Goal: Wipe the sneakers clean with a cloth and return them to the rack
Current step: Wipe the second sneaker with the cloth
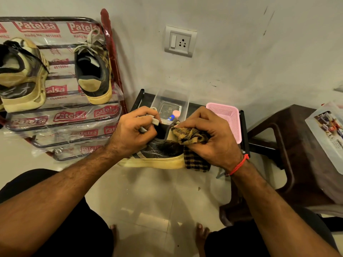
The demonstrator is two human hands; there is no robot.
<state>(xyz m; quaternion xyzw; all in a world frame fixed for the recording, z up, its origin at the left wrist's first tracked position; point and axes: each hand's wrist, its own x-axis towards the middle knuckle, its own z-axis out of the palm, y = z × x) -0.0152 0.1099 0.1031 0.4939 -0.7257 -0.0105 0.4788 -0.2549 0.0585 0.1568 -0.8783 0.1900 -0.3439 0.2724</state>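
The step in hand looked to be wiping the heel collar of the dark sneaker (163, 151), which was held up in front of the person over the tiled floor, its cream sole facing the camera. To do it well, the shoe needed a firm brace at the tongue so it did not twist, while the cloth worked in short strokes along the collar rim and then down the cracked leather side and the yellowed sole edge, turning to a fresh fold as dirt came off.

The left hand (135, 130) was clenched on the sneaker's tongue and lace end, fingers curled tight around them. The right hand (207, 138) was closed around a bunched yellow-and-black checked cloth (191, 138), pressing it against the heel end of the shoe; a loose tail of the cloth hung below that hand beside the sole.

On the far left, the shoe rack (61, 119), its tiers wrapped in printed plastic, carried a similar dark sneaker (92, 71) on its upper tier and a beige shoe (20, 76) further left. The space beside the dark one seemed the likely place for the shoe in hand once it was clean.
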